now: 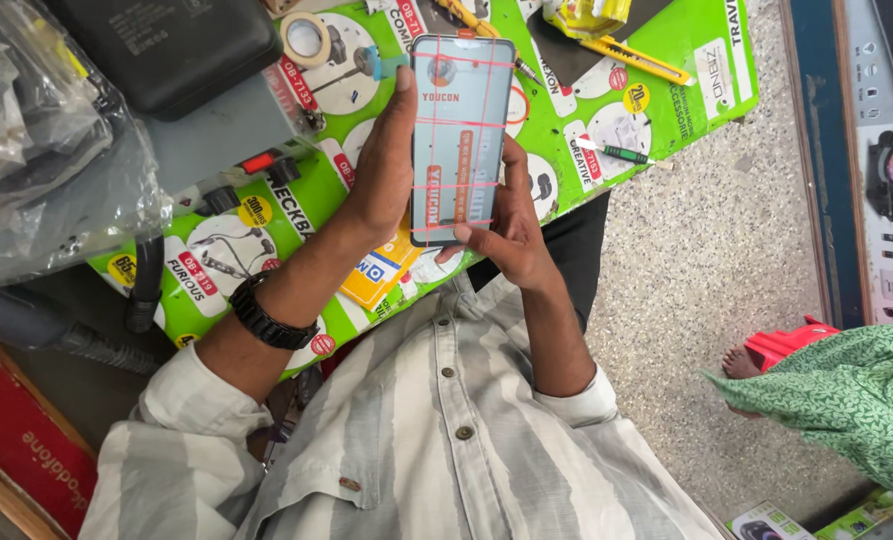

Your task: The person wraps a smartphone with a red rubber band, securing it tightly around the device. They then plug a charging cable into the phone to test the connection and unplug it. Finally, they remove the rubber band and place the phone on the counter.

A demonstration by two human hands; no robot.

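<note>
I hold a smartphone (461,135) upright over the bench between both hands. Its face carries a pale film crossed by red grid lines. My left hand (381,170), with a black watch on the wrist, grips the phone's left edge, thumb reaching up along the side. My right hand (514,232) holds the lower right edge, and its thumb presses on the bottom of the screen.
A green printed mat (696,60) covers the bench, with a tape roll (306,38), a yellow utility knife (638,58) and a green pen (618,152) on it. A black case (166,45) and plastic bags (36,140) lie at the left. Another person's foot (738,362) and green garment (846,400) are at the right.
</note>
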